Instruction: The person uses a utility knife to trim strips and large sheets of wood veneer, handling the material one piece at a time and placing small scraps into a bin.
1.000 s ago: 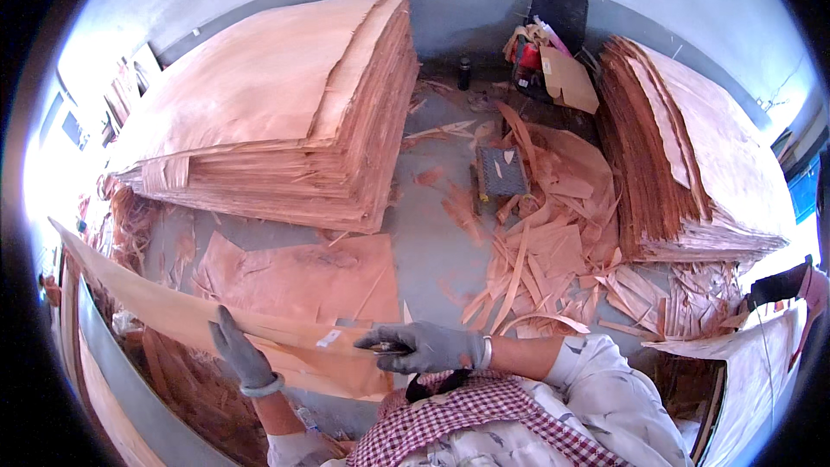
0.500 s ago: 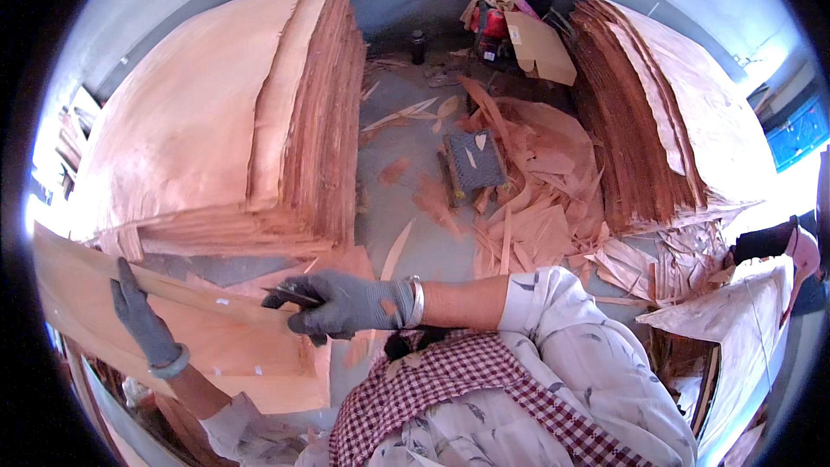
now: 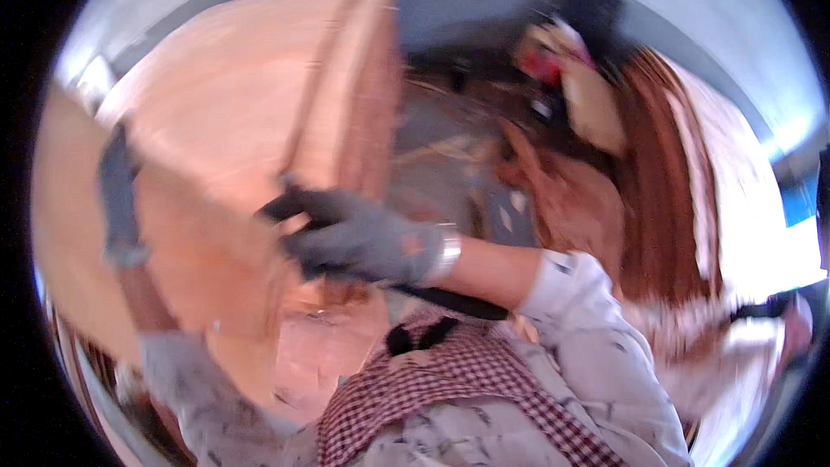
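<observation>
A large tan wood veneer sheet slants up on my left, its upper edge raised toward the far left. My left hand, in a grey glove, grips it at this edge, long fingers laid along its face and the thumb hidden. My right hand, gloved in grey with dark fingertips, is closed by the sheet's right end. Something pale shows between its fingers, too blurred to name. A long black strip runs below my right wrist; I cannot tell whether the hand holds it.
Tall veneer stacks stand ahead, one on the left and one on the right. Between them lie reddish veneer scraps on the grey floor. A cardboard piece leans at the back. A pinkish sheet lies below my right hand.
The veneer sheet has risen and tilted on the left, my left hand going up with it. My right hand has moved up slightly. The whole view has shifted and blurred.
</observation>
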Motion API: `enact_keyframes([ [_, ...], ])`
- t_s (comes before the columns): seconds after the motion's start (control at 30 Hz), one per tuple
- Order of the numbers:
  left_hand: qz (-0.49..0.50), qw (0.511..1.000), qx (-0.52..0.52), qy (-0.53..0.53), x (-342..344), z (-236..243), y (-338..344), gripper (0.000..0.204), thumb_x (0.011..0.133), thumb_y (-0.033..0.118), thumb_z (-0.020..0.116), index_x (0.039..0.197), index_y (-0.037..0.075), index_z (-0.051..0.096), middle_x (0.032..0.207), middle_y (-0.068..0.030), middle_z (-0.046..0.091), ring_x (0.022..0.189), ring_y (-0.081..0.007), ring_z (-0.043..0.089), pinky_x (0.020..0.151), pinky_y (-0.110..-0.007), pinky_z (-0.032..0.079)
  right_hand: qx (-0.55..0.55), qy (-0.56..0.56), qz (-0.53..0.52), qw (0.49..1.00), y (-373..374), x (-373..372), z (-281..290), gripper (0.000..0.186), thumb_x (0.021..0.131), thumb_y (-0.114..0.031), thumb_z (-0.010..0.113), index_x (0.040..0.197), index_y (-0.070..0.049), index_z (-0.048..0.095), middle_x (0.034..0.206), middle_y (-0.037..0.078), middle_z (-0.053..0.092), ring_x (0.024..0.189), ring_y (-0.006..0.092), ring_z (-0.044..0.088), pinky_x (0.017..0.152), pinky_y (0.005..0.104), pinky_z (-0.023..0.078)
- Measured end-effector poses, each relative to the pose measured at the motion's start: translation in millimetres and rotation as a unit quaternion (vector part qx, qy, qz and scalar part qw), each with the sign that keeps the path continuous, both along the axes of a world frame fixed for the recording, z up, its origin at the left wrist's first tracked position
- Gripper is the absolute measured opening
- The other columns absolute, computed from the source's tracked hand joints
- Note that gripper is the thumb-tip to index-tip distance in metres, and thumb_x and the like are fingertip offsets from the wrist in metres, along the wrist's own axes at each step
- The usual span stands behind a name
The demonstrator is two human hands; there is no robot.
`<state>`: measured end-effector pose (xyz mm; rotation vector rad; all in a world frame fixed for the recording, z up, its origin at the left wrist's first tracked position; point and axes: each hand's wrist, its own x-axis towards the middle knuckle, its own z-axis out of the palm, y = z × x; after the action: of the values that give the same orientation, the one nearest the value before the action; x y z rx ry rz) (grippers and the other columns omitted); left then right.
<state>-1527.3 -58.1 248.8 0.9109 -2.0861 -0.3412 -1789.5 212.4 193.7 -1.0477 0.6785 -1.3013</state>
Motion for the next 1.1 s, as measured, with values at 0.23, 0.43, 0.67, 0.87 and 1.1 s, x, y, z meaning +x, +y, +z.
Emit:
enact_keyframes([
  [0.23, 0.124, 0.888, -0.377, -0.231, -202.3, -34.1, -54.6, 0.039, 0.089, 0.024, 0.048, 0.117, -0.003, 0.050, 0.118, -0.0208, 0.053, 0.107, -0.0331, 0.052, 0.093, -0.039, 0.041, 0.068, 0.171, -0.107, 0.977, -94.0, -163.9, 46.0, 0.045, 0.083, -0.014, 0.055, 0.124, 0.001, 0.044, 0.077, -0.002, 0.056, 0.055, 0.0036, 0.046, 0.047, 0.0161, 0.036],
  [0.43, 0.132, 0.969, -0.099, -0.182, -250.8, -88.9, -43.8, 0.058, 0.085, 0.043, 0.051, 0.125, 0.002, 0.045, 0.133, -0.0185, 0.040, 0.122, -0.0326, 0.039, 0.100, -0.047, 0.028, 0.071, 0.254, -0.119, 0.957, -194.6, -261.7, 40.3, 0.040, 0.083, -0.013, 0.055, 0.120, 0.001, 0.049, 0.063, -0.002, 0.052, 0.046, 0.0036, 0.042, 0.040, 0.0169, 0.031],
  [0.67, 0.175, 0.962, -0.035, -0.206, -236.9, -150.1, -48.7, 0.062, 0.084, 0.047, 0.048, 0.129, 0.005, 0.040, 0.135, -0.0161, 0.038, 0.125, -0.0310, 0.036, 0.103, -0.049, 0.023, 0.069, 0.269, -0.100, 0.956, -237.7, -274.1, 32.1, 0.036, 0.084, -0.010, 0.054, 0.117, 0.001, 0.051, 0.063, -0.002, 0.052, 0.045, 0.0044, 0.041, 0.040, 0.0177, 0.031],
  [0.87, 0.173, 0.963, 0.005, -0.205, -240.2, -180.4, -83.8, 0.062, 0.085, 0.046, 0.048, 0.129, 0.004, 0.040, 0.135, -0.0166, 0.039, 0.125, -0.0308, 0.036, 0.103, -0.049, 0.024, 0.067, 0.283, -0.101, 0.951, -296.8, -281.9, 0.6, 0.035, 0.086, -0.017, 0.056, 0.116, 0.001, 0.052, 0.060, 0.001, 0.054, 0.044, 0.0055, 0.044, 0.040, 0.0189, 0.033],
  [1.1, 0.116, 0.969, 0.094, -0.196, -231.6, -183.8, -76.1, 0.053, 0.085, 0.034, 0.054, 0.124, -0.001, 0.045, 0.131, -0.0188, 0.041, 0.122, -0.0328, 0.039, 0.100, -0.040, 0.033, 0.108, 0.228, -0.043, 0.967, -364.7, -294.6, -32.6, 0.033, 0.084, -0.018, 0.060, 0.113, -0.003, 0.054, 0.061, 0.000, 0.055, 0.043, 0.0033, 0.043, 0.036, 0.0160, 0.029],
])
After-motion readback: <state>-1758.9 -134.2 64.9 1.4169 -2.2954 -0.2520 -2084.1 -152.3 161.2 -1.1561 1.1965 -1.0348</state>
